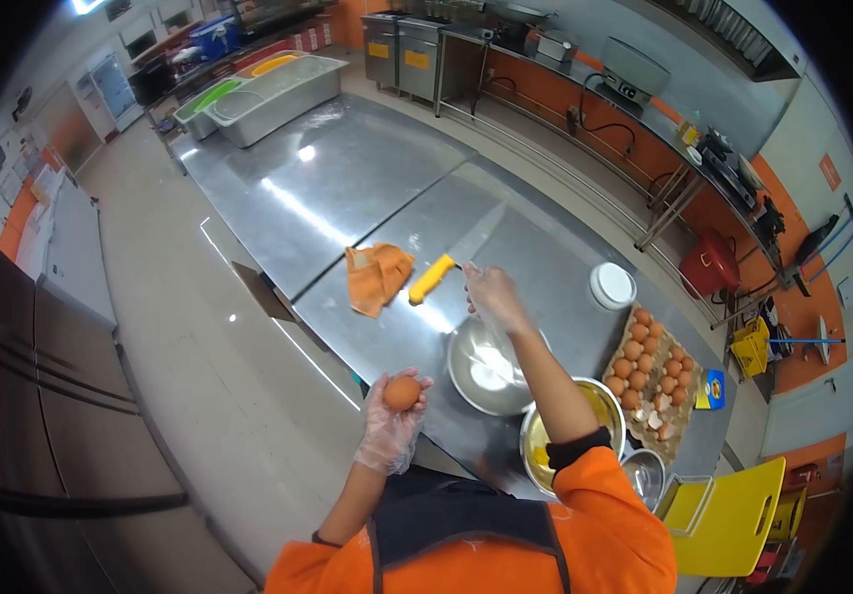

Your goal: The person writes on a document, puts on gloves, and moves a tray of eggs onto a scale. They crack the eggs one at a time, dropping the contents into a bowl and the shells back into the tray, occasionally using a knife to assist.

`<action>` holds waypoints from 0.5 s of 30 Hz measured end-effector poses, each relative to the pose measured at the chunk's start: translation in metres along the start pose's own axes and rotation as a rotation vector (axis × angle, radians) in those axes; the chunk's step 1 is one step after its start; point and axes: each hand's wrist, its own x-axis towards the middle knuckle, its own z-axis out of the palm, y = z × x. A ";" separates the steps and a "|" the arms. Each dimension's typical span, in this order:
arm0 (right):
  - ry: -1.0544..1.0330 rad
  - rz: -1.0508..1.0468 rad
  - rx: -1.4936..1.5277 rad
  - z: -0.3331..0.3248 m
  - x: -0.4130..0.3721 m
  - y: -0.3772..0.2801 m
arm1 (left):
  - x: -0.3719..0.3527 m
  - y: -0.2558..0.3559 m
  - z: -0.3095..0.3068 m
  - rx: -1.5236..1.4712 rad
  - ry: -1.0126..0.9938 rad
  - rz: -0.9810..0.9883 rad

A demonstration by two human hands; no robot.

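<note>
A brown egg rests in my left hand, whose gloved fingers curl around it, off the near edge of the table. My gloved right hand reaches over the table, its bent fingertips right beside the knife where the yellow handle meets the blade. The knife's blade points away from me. Below my right forearm stands a metal bowl. A second bowl with yellow egg in it is partly covered by my right sleeve. An orange cloth lies crumpled left of the knife.
Egg trays with brown eggs and broken shells stand at the right, near a white-lidded tub and a blue-yellow packet. A smaller metal bowl and a yellow board are nearer me. Large bins occupy the far end.
</note>
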 end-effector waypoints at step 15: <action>0.135 0.461 -0.215 0.112 0.100 -0.009 | 0.027 0.115 -0.027 -0.123 0.077 0.153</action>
